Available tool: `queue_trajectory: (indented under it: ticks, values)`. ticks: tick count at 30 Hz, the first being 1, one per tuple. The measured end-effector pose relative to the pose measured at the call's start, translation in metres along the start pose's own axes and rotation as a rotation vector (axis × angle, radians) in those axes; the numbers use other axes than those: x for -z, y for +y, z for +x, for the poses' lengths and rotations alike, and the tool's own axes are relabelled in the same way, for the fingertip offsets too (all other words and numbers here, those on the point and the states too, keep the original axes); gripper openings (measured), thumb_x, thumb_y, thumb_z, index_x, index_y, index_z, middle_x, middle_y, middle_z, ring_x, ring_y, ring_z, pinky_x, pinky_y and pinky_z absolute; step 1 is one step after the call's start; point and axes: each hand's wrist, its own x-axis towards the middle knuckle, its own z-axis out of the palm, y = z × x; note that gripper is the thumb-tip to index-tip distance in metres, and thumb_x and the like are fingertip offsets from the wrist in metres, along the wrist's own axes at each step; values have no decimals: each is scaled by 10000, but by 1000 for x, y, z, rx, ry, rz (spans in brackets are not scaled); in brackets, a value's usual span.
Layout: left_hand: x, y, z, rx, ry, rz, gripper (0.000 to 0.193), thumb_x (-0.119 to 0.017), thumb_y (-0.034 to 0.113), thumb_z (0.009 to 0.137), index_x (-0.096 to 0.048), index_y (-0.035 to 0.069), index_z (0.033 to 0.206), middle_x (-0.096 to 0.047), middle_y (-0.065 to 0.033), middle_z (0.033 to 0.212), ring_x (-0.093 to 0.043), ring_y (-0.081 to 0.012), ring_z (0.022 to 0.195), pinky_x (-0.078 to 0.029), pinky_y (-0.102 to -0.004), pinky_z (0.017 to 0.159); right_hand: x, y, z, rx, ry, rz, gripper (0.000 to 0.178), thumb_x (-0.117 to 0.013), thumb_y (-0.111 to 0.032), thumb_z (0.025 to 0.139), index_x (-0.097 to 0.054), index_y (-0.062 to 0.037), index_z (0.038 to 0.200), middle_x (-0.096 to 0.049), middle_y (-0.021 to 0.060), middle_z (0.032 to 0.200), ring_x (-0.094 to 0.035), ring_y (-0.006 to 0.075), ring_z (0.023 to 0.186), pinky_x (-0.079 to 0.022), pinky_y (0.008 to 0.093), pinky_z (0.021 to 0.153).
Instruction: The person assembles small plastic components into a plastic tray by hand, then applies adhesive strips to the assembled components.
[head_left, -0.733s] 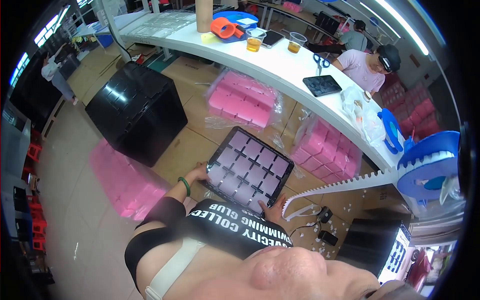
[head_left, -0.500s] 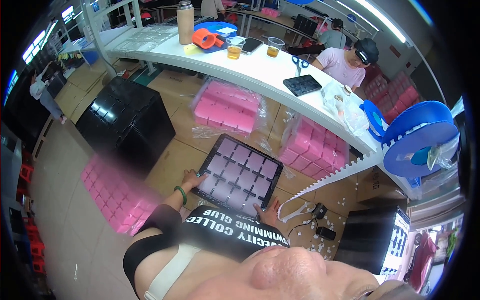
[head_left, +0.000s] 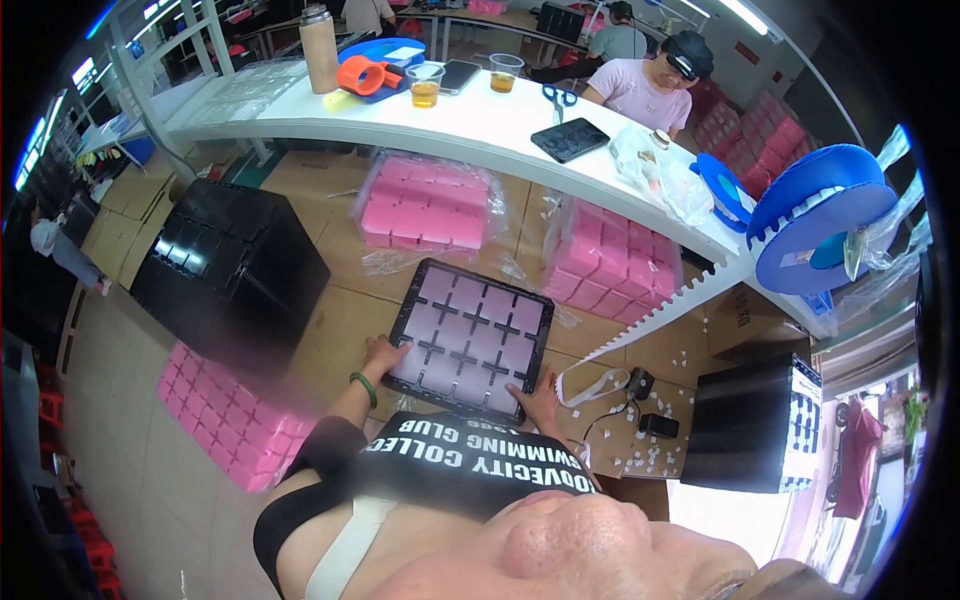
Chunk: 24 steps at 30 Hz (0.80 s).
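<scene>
A black rectangular tray, filled with a grid of pale pink-lilac foam blocks, lies tilted slightly in front of my body. My left hand, with a green bangle on its wrist, grips the tray's left edge, thumb over the rim. At the lower right corner, my right hand holds the rim the same way, thumb on top. The fingers under the tray are mostly hidden. What the tray rests on cannot be made out.
Stacked black trays stand left, with pink foam below them. Wrapped pink foam bundles sit beneath a white bench holding cups, a tape dispenser and scissors. White toothed strip runs from a blue reel. A co-worker sits beyond.
The whole view has shifted, with the bench and its things now further left and more of the right side showing. Both hands keep their hold on the tray.
</scene>
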Motion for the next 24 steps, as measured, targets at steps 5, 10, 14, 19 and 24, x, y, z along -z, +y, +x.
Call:
queue_trajectory:
  ticks: [5,10,14,19,24]
  values:
    - [9,-36,4,-307,-130,188,937,-784,591,588,-518,-26,1241,-405,-303,1325,-503,-425,1154,-446,-428,974,8,5,-17,140,-68,-101,1278,-769,-653,560,-132,-40,1482,-243,218,1488,-236,398,1374,-199,480,1129]
    - [27,-27,-14,-306,-256,296,929,-819,580,529,-565,-17,1194,-423,-323,1314,-465,-404,1190,-422,-417,1004,9,4,-17,117,-111,-147,1286,-770,-658,552,-143,-14,1472,-259,224,1476,-238,384,1376,-199,482,1127]
    - [-2,-35,12,-191,-103,100,953,-811,579,540,-546,-33,1220,-386,-339,1342,-412,-408,1240,-390,-399,1038,0,-22,-2,59,-16,-78,1290,-769,-664,551,-144,-13,1472,-251,237,1478,-229,385,1381,-187,492,1125]
    - [5,-49,11,-293,-181,45,963,-805,546,578,-497,-46,1271,-400,-298,1307,-354,-422,1292,-351,-370,1074,1,2,-20,81,-2,-61,1278,-757,-674,561,-155,-7,1470,-242,245,1483,-202,390,1390,-142,493,1133]
    - [9,-67,8,-251,-138,-14,1020,-816,531,566,-450,-84,1293,-359,-301,1334,-360,-421,1281,-351,-363,1070,4,3,-30,75,2,-89,1261,-739,-684,580,-163,3,1467,-239,253,1482,-167,402,1396,-97,502,1139]
